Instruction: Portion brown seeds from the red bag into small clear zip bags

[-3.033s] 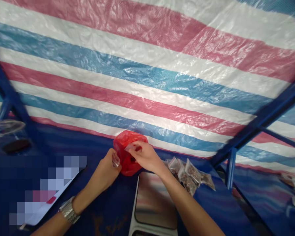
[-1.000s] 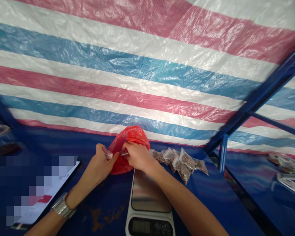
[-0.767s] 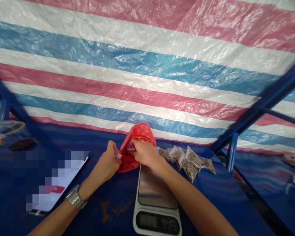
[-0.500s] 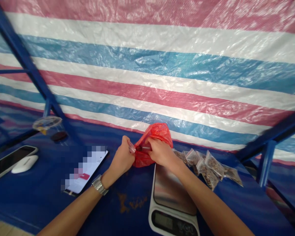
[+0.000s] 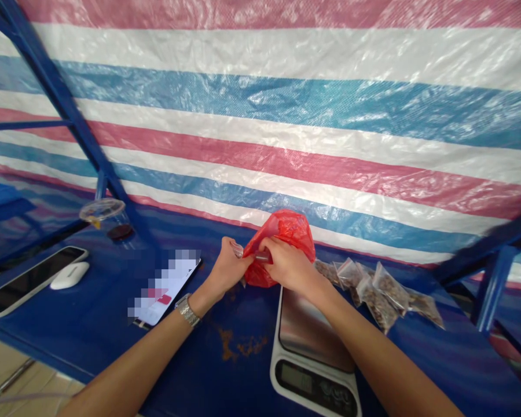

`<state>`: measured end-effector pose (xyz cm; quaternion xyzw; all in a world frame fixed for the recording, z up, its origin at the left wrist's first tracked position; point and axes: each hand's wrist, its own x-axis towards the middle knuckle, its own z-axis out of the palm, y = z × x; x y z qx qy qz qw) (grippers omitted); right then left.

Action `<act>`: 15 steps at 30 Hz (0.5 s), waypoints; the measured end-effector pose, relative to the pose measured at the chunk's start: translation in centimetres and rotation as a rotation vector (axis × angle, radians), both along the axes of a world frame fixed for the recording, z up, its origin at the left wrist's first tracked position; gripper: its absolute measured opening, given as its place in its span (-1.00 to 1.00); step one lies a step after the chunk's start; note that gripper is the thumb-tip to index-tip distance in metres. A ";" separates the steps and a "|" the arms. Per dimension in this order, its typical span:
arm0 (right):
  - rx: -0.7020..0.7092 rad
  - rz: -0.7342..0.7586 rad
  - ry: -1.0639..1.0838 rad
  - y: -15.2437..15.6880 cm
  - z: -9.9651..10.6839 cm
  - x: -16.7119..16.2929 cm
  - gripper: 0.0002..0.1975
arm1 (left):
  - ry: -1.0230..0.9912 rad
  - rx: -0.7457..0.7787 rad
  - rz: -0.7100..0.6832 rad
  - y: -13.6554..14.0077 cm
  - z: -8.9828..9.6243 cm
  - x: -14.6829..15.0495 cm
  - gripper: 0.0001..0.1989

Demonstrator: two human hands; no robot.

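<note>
My left hand [image 5: 231, 265] is closed on a small clear plastic bag [image 5: 237, 249], mostly hidden by the fingers. At its right stands an open red plastic bag [image 5: 292, 227], its mouth tilted toward me. My right hand [image 5: 284, 262] reaches in front of the red bag, closed on a short shiny, scoop-like thing [image 5: 263, 256] whose end lies close to the left fingers. What is inside the red bag is hidden. Below my right wrist is a kitchen scale [image 5: 315, 336] with a steel plate; its display digits are too faint to read.
Several small zip bags of brown bits [image 5: 384, 292] lie right of the scale. On the left are a lit phone [image 5: 173, 289], a dark phone [image 5: 35, 281], a white earbud case [image 5: 70, 275] and a clear cup [image 5: 113, 220]. Brown crumbs [image 5: 238, 346] dot the blue table. Striped sheeting [image 5: 286, 133] hangs behind.
The view has shifted slightly, so the table things appear further right. My hands have come closer together at the red bag's mouth, the shiny thing now nearer the left fingers.
</note>
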<state>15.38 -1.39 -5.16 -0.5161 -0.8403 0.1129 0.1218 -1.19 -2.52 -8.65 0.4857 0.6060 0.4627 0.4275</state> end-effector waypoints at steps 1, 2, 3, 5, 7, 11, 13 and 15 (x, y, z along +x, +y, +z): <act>0.001 -0.001 0.010 0.1 0.0 0.1 -0.79 | 0.003 0.011 -0.005 0.1 -0.2 -0.1 -0.55; 0.001 -0.008 0.019 0.2 -0.1 0.2 -0.78 | 0.008 0.023 -0.009 0.2 -0.4 -0.3 -0.55; -0.001 -0.018 0.026 0.3 0.0 0.4 -0.78 | 0.016 0.035 -0.012 0.3 -0.6 -0.4 -0.55; -0.006 -0.039 0.033 0.5 0.1 0.7 -0.76 | 0.042 0.063 -0.008 0.6 -0.9 -0.7 -0.54; -0.010 -0.050 0.020 0.6 0.1 1.1 -0.74 | 0.047 0.093 -0.019 0.7 -1.2 -0.9 -0.53; -0.025 -0.047 -0.041 0.6 0.0 1.2 -0.64 | -0.011 0.145 -0.065 0.8 -1.7 -0.8 -0.51; -0.026 -0.041 -0.069 0.6 -0.1 1.1 -0.62 | -0.037 0.157 -0.080 0.7 -1.9 -0.7 -0.51; -0.020 -0.043 -0.103 0.6 -0.2 0.9 -0.62 | -0.048 0.161 -0.088 0.6 -1.9 -0.6 -0.51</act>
